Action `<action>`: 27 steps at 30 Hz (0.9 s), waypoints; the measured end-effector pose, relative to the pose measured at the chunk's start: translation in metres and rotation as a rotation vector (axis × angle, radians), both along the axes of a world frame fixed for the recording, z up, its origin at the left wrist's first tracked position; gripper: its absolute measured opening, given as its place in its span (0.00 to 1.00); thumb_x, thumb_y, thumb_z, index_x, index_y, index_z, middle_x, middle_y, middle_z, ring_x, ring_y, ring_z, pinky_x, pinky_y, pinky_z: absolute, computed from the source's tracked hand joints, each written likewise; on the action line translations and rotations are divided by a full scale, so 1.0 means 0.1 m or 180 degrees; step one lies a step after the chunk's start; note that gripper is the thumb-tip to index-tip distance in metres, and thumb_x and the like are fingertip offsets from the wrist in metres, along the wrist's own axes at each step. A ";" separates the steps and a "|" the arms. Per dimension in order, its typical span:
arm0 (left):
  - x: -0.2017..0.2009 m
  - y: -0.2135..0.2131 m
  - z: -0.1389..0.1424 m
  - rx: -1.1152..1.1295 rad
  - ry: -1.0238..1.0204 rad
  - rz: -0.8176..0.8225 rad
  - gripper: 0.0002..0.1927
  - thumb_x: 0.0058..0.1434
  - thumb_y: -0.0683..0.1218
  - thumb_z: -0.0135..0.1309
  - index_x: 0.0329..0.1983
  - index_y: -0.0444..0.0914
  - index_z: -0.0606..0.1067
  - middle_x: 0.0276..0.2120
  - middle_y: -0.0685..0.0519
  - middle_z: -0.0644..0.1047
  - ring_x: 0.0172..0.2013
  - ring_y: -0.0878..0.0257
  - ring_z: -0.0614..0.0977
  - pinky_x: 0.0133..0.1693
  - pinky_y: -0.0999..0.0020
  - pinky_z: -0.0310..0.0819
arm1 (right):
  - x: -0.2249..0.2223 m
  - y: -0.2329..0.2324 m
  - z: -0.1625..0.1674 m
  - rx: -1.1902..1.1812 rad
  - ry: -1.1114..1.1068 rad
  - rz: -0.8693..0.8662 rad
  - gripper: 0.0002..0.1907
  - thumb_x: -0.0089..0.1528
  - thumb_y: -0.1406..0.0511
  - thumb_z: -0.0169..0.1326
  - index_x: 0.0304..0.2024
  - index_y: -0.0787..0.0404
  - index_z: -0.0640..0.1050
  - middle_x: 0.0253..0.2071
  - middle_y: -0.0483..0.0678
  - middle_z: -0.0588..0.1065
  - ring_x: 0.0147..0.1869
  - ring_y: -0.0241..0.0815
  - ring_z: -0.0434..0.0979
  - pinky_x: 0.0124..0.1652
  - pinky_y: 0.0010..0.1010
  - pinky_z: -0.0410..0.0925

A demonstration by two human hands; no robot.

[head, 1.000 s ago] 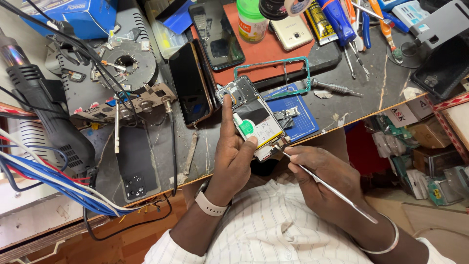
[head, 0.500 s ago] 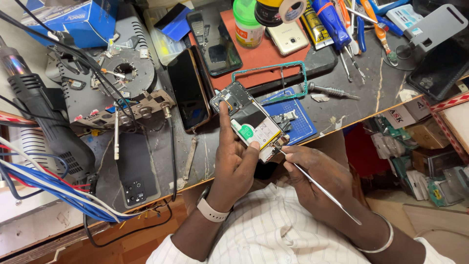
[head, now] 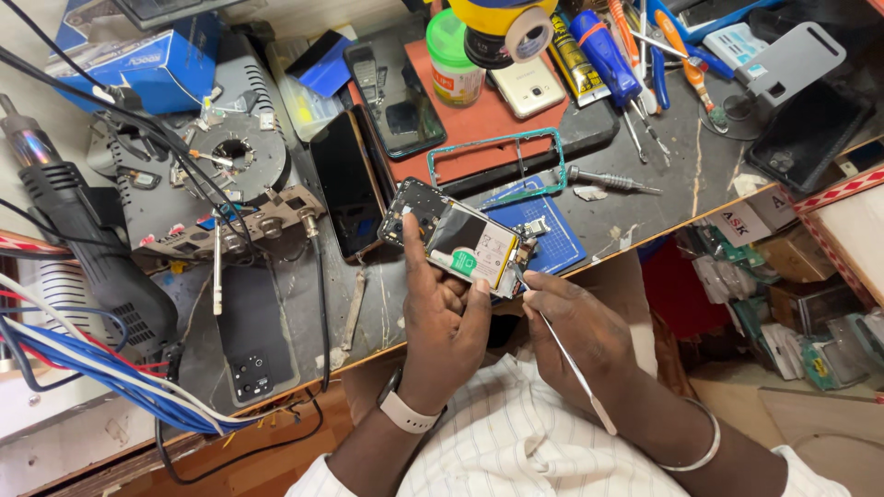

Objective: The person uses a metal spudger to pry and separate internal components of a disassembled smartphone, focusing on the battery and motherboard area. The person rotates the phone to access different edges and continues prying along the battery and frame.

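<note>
One opened phone (head: 458,241), white battery exposed

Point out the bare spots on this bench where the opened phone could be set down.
Bare bench shows right of the blue mat, below the screwdriver, and a narrow strip between the black back cover and the left hand. The rear is crowded: red mat, phones, tools, tape roll. Far left holds the heat gun and wires.

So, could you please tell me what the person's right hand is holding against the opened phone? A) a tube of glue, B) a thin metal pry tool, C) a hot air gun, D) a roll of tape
B: the right hand grips a thin metal pry tool, its tip at the edge of the opened phone held in the left hand.
</note>
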State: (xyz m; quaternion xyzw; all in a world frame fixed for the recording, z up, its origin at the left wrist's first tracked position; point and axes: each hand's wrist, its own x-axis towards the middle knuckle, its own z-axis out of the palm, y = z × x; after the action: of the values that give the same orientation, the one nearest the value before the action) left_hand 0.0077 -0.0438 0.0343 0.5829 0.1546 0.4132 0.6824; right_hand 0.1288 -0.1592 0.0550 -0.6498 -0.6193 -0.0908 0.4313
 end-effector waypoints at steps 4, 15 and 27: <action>0.01 -0.01 -0.05 0.0139 0.0053 0.0177 0.47 0.69 0.31 0.46 0.80 0.37 0.30 0.59 0.39 0.72 0.52 0.60 0.82 0.49 0.70 0.79 | 0.00 -0.03 -0.01 0.0038 0.0170 -0.0057 0.07 0.63 0.76 0.57 0.43 0.69 0.75 0.47 0.62 0.79 0.51 0.55 0.84 0.46 0.35 0.77; 0.01 -0.02 -0.07 -0.0037 0.0712 0.0578 0.41 0.63 0.33 0.55 0.77 0.36 0.52 0.48 0.43 0.78 0.34 0.65 0.82 0.30 0.76 0.75 | -0.02 0.01 -0.02 0.0194 0.0197 -0.0224 0.09 0.65 0.74 0.55 0.48 0.70 0.76 0.48 0.61 0.79 0.53 0.55 0.84 0.50 0.36 0.77; -0.16 0.00 0.09 0.0846 -0.0223 0.0190 0.61 0.63 0.42 0.60 0.76 0.50 0.23 0.69 0.39 0.59 0.63 0.52 0.73 0.62 0.56 0.74 | 0.38 0.25 -0.50 0.0186 0.4600 0.0398 0.13 0.58 0.73 0.62 0.42 0.67 0.73 0.36 0.48 0.78 0.35 0.35 0.81 0.37 0.27 0.77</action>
State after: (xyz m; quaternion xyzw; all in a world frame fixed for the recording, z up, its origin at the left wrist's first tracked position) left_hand -0.0086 -0.0438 0.0434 0.6485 0.0918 0.4702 0.5916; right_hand 0.1671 -0.1341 0.0054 -0.4989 -0.2129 0.3696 0.7544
